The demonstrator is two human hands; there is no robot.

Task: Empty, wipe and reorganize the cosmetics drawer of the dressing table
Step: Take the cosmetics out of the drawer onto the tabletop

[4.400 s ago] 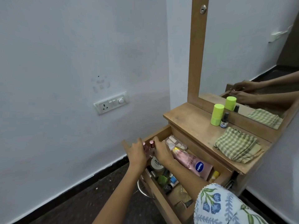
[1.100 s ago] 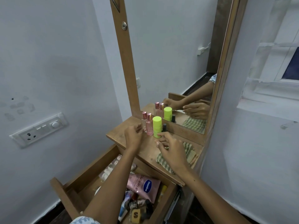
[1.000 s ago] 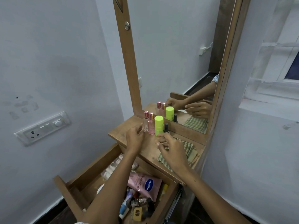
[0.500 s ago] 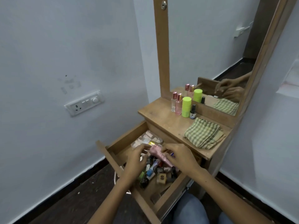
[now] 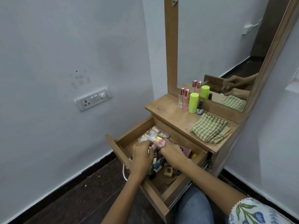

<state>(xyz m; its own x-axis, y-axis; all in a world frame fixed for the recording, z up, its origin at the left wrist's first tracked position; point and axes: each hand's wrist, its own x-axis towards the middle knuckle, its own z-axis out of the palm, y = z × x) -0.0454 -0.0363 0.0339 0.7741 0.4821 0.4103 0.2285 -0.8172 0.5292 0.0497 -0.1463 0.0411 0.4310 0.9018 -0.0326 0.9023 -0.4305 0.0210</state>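
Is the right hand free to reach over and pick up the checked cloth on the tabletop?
Probably not yet. The right hand is down in the drawer gripping the pink bottle. The checked cloth lies uncovered on the tabletop, so the path looks free once the hand lets go.

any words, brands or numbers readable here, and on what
Nothing reads in full.
Pink bottle held by both hands in the drawer: lettering blurred.
Pink tube behind the right hand: blue logo mostly hidden.
Small dark bottle on the tabletop: label too small.
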